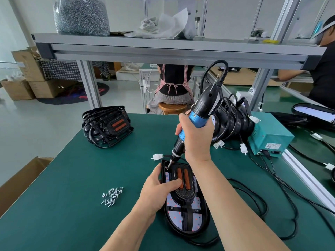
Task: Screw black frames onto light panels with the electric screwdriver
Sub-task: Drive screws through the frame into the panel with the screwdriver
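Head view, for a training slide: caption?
Right hand tips the electric screwdriver onto the black frame, far corner; left hand grips the light panel.

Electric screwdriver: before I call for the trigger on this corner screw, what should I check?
1. Right-hand grip wraps the electric screwdriver round its blue body: ok.
2. Bit tip is down at the far-left corner of the black frame: ok.
3. Bit seated in a screw head: cannot tell, too small.
4. Left-hand grip holds the left edge of the light panel, thumb pressing on the frame: ok.
5. Left fingers are near the bit but apart from it: ok.
6. Loose screws lie on the green mat, left of the panel: ok.
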